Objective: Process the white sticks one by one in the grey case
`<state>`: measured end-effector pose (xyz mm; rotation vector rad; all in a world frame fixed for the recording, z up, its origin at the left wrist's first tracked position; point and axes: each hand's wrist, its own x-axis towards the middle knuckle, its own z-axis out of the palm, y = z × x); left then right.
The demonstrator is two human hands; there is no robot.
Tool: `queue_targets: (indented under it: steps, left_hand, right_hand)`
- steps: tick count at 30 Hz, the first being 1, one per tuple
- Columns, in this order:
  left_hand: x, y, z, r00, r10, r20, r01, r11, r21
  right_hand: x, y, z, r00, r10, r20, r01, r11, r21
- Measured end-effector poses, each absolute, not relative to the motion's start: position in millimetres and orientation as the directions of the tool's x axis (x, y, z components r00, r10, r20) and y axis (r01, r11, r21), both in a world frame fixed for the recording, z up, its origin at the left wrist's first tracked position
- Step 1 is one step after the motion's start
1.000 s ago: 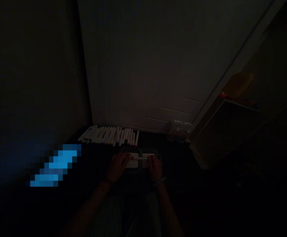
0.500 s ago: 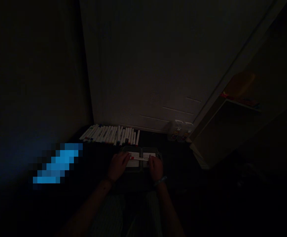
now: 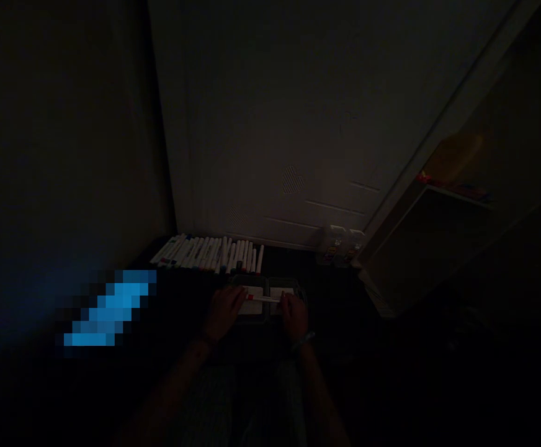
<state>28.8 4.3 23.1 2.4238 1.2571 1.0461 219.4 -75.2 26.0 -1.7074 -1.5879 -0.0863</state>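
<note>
The scene is very dark. A white marker [image 3: 265,299] with a red band near its left end lies sideways between my hands. My left hand [image 3: 226,308] pinches the red end, and my right hand [image 3: 295,313] grips the other end. Beneath the marker is a clear plastic case [image 3: 254,321] divided in two parts, with white card-like pieces [image 3: 253,307] inside. My hands cover the case's left and right sides in part. Beyond the case, several white markers [image 3: 210,253] with coloured ends lie side by side in a row along the wall.
Two clear packages [image 3: 337,248] stand against the pale wall [image 3: 252,155] at the back right. A glowing blue, pixelated rectangle [image 3: 107,310] is on the left. To the right stands a shelf unit [image 3: 405,248] with a yellowish object [image 3: 454,155] on top.
Almost nothing differs. Both hands keep their hold on the marker over the case, and the row of markers stays put.
</note>
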Motion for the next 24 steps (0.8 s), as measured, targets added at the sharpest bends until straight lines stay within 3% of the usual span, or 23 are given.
queue_targets:
  steps: [24]
  left_hand:
    - [29.2,3.7,25.2,0.368,0.775,0.513,0.616,-0.617,0.490]
  right_hand:
    - [219.2,-75.1,24.8,0.228,0.824,0.519,0.866,0.072,-0.495]
